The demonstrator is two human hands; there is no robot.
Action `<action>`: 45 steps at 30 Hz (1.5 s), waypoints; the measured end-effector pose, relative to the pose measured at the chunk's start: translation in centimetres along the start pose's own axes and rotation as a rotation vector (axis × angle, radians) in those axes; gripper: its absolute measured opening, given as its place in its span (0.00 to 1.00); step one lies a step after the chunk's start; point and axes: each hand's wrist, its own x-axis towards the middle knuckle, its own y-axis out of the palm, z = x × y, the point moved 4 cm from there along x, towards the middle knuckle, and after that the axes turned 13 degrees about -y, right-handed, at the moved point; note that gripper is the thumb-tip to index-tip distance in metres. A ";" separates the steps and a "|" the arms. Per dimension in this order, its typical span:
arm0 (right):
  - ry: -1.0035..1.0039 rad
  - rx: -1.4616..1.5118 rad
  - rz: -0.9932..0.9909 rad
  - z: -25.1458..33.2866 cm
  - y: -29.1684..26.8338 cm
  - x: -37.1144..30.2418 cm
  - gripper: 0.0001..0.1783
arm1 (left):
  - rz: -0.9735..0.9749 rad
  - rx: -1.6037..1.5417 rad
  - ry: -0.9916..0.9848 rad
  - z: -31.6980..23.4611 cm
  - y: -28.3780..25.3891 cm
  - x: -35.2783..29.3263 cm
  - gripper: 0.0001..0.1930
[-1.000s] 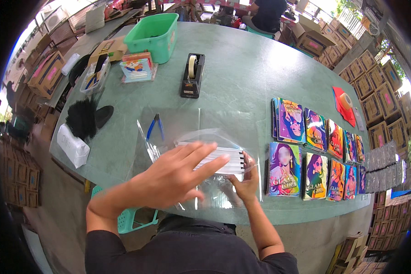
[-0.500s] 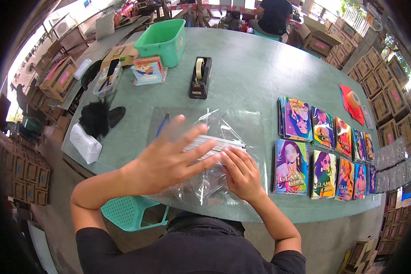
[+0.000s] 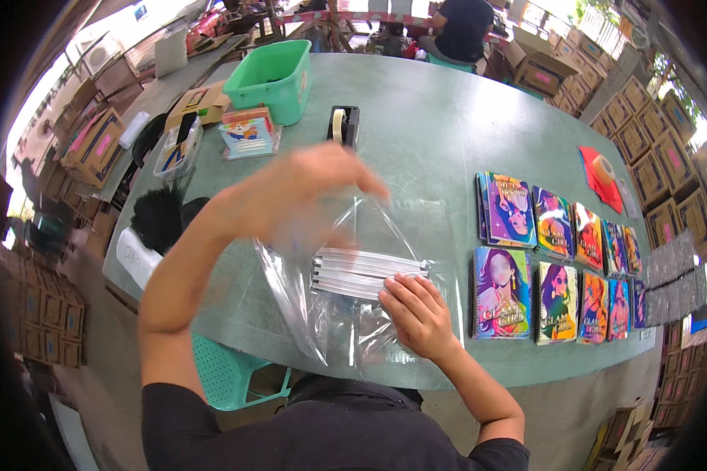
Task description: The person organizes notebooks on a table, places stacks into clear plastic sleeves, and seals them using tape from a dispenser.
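On the green table before me lies a stack of thin white-edged pads, seen edge-on, with dark binding showing at its ends. Clear plastic film spreads loosely under and around it; whether the stack is inside the film I cannot tell. My right hand is closed over the stack's right end, fingers together. My left hand is raised above the far left of the film, smeared by motion, its fingers unclear. Just beyond it stands a black tape dispenser, partly hidden by that hand.
Two rows of colourful spiral notebooks lie to the right, with clear-wrapped packs past them. A tape roll rests on red material. Far left are a green bin, small cards and a box of pens.
My left hand has lifted off the stack and swung up toward the tape dispenser. The left side of the film has risen. My right hand stays on the stack's right end.
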 end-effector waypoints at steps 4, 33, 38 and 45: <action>-0.011 0.039 0.188 0.3 -0.2 1.9 0.21 | 0.505 0.548 0.312 -2.8 6.9 -5.7 0.23; 0.232 0.868 0.488 -3.3 -1.5 5.7 0.12 | -0.771 0.013 0.042 1.7 12.5 -6.4 0.17; 0.204 0.531 0.300 -2.3 -0.3 4.3 0.13 | -0.757 -0.340 -0.108 4.0 12.3 -6.6 0.24; 0.570 0.371 0.003 -6.3 -1.0 5.6 0.32 | 0.065 -0.675 -0.536 8.0 12.1 -3.6 0.20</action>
